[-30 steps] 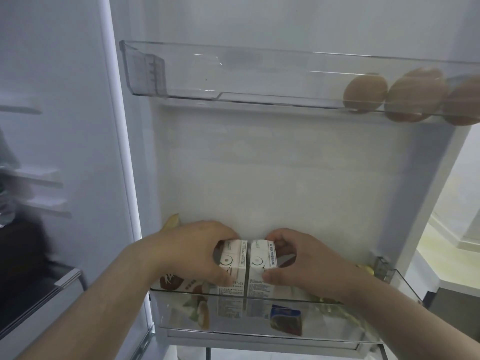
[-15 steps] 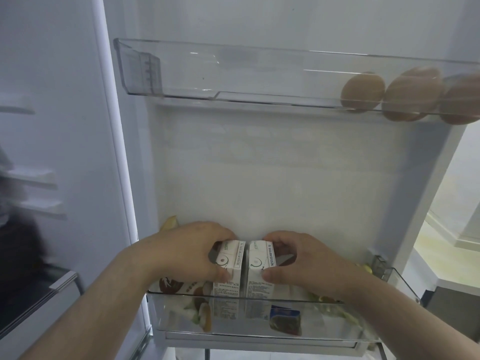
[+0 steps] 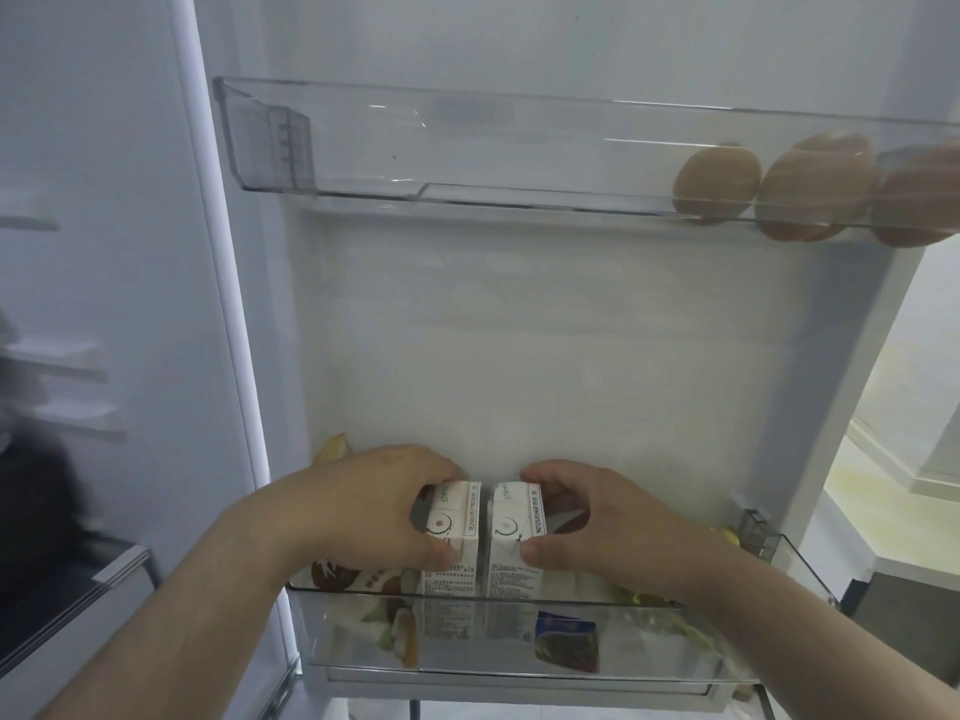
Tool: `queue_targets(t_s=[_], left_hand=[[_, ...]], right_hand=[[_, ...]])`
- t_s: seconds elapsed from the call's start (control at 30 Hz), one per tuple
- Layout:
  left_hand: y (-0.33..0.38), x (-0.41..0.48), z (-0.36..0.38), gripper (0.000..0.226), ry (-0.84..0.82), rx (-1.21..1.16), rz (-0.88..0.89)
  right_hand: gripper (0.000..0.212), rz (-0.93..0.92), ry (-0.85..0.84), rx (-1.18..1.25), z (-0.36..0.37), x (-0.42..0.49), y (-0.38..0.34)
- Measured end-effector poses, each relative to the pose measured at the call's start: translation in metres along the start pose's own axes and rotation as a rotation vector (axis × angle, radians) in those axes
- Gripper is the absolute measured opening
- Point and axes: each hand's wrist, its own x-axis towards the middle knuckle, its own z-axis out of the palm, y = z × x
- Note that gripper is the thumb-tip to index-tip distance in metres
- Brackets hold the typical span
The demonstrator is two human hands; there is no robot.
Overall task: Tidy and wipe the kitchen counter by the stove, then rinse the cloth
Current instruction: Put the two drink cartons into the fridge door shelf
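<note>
Barely any movement: your left hand [image 3: 384,504] still pinches the left carton [image 3: 457,517], and your right hand [image 3: 587,517] pinches the right carton [image 3: 511,522]. Both cartons stand side by side in the door bin [image 3: 795,561] at 6 o'clock.

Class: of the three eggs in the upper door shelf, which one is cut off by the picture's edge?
The rightmost egg: the frame's right edge cuts it, while the middle egg and the left egg lie wholly in frame.

Each hand grips a small white carton in the lower door bin [image 3: 519,636]: left hand [image 3: 374,504] on the left carton [image 3: 457,532], right hand [image 3: 597,522] on the right carton [image 3: 511,532] (cartons just apart). Brown eggs [image 3: 717,181] sit in the upper bin [image 3: 415,142].
</note>
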Motion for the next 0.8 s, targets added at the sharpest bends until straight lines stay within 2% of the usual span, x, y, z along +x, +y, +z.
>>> queue_targets(t_s=[0.03,0.1,0.17,0.33,0.5,0.6,0.8], left_hand=[[0.001,-0.001,-0.002,0.063,0.007,-0.010,0.000],[0.001,-0.004,-0.008,0.076,0.060,-0.047,0.005],[0.003,-0.007,-0.013,0.074,0.139,-0.118,0.021],[0.006,-0.014,-0.015,0.064,0.329,-0.189,0.054],[0.012,-0.022,-0.008,0.057,0.412,-0.108,-0.015],[0.020,-0.025,-0.004,0.058,0.417,0.011,-0.069],[0.066,-0.034,0.004,0.053,0.409,0.138,-0.217]], right_hand=[[0.066,0.007,0.012,0.015,-0.002,-0.001,0.000],[0.053,-0.010,0.027,0.048,-0.009,-0.002,-0.005],[0.039,-0.051,0.051,0.035,-0.016,-0.005,-0.010],[0.027,-0.173,0.169,-0.074,-0.024,-0.016,-0.019],[0.028,-0.223,0.165,-0.350,-0.039,-0.026,-0.011],[0.040,-0.260,0.148,-0.503,-0.051,-0.030,-0.003],[0.045,-0.324,0.120,-0.535,-0.077,-0.045,0.021]])
